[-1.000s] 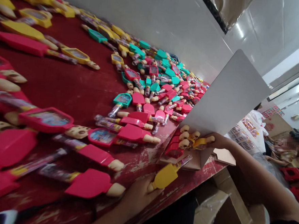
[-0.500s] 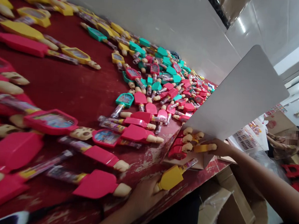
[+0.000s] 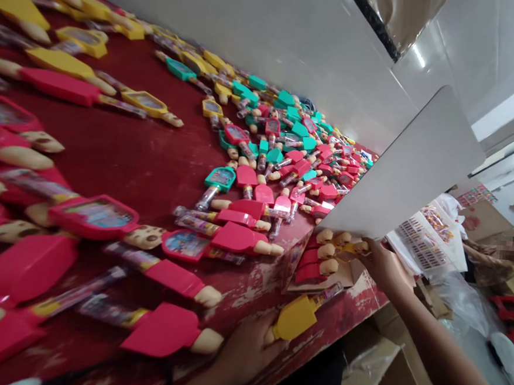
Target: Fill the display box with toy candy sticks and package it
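Note:
My left hand [image 3: 251, 339] is closed around the beige head end of a yellow candy toy [image 3: 296, 317], whose clear candy-filled tube points up and right. My right hand [image 3: 386, 263] reaches to the right side of a small open carton [image 3: 297, 286], fingers closed on the beige dog-head end of another yellow candy toy [image 3: 348, 254]. Inside that carton lie several red candy toys [image 3: 308, 266] in a row, dog heads toward the right. The carton's raised flap [image 3: 408, 174], pale grey, stands tilted behind it.
Many red, green and yellow candy toys [image 3: 282, 141] are spread over the worn red table [image 3: 145, 149] along a grey wall [image 3: 251, 28]. White basket with candy packs [image 3: 430, 234] stands to the right. Cardboard boxes [image 3: 372, 370] are below the table edge; a person [image 3: 490, 256] sits far right.
My right hand has carried its yellow toy slightly left, further into the carton beside the others. My left hand keeps its yellow toy nearly in place. The view has shifted slightly.

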### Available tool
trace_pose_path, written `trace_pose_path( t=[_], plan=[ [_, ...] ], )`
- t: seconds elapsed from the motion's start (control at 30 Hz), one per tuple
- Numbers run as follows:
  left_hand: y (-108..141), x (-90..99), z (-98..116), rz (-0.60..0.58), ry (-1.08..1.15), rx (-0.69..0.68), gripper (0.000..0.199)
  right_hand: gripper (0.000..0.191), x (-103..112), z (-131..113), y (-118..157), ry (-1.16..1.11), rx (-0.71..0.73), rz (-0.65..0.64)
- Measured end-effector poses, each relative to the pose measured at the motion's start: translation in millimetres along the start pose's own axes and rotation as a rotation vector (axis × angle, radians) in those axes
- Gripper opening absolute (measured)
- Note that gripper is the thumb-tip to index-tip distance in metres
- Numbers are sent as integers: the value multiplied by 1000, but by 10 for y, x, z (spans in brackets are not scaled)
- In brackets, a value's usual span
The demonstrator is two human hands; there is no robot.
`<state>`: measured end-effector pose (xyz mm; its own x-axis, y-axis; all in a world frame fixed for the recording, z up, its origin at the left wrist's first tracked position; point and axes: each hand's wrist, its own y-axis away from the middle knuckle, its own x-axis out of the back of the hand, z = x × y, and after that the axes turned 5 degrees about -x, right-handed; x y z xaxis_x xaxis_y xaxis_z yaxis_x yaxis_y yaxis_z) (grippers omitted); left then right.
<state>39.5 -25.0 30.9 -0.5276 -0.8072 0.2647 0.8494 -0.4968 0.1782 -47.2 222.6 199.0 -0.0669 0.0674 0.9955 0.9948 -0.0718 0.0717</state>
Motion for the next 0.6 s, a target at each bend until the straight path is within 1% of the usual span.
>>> trace_pose_path(
  t=[0.07, 0.1, 0.2, 0.27, 0.33, 0.4, 0.43, 0.47, 0.5, 0.53, 0.57, 0.6],
  plan=[
    [-7, 6, 20, 0, -25, 34, 44, 35, 10, -20, -5, 80, 85, 16],
    [-10, 8, 29, -1, -40, 48, 44, 33, 4, -19, -25, 123, 144, 10],
    [-15, 10, 39, -20, -87, 75, 42, 22, -23, 15, -145, 271, 375, -45],
    [-16, 4, 30, -24, -96, 65, 40, 23, -47, 60, -254, 349, 529, -74],
    [-16, -6, 14, -24, -98, 48, 40, 30, -98, 129, -369, 367, 670, -88],
    [-16, -14, -4, -33, -110, 42, 39, 35, -191, 229, -476, 280, 749, -60],
    [-16, -17, -11, -39, -119, 46, 39, 34, -251, 289, -525, 197, 741, -3],
    [-16, -19, -17, -43, -126, 54, 39, 33, -317, 353, -573, 97, 684, 95],
    [-17, -19, -20, -44, -128, 59, 39, 37, -383, 417, -621, -14, 582, 224],
    [-18, -19, -22, -41, -122, 61, 41, 50, -445, 479, -670, -128, 457, 344],
    [-19, -18, -21, -40, -112, 62, 42, 70, -501, 534, -722, -238, 338, 416],
    [-20, -16, -17, -39, -103, 61, 43, 87, -550, 579, -777, -341, 245, 417]
  ],
)
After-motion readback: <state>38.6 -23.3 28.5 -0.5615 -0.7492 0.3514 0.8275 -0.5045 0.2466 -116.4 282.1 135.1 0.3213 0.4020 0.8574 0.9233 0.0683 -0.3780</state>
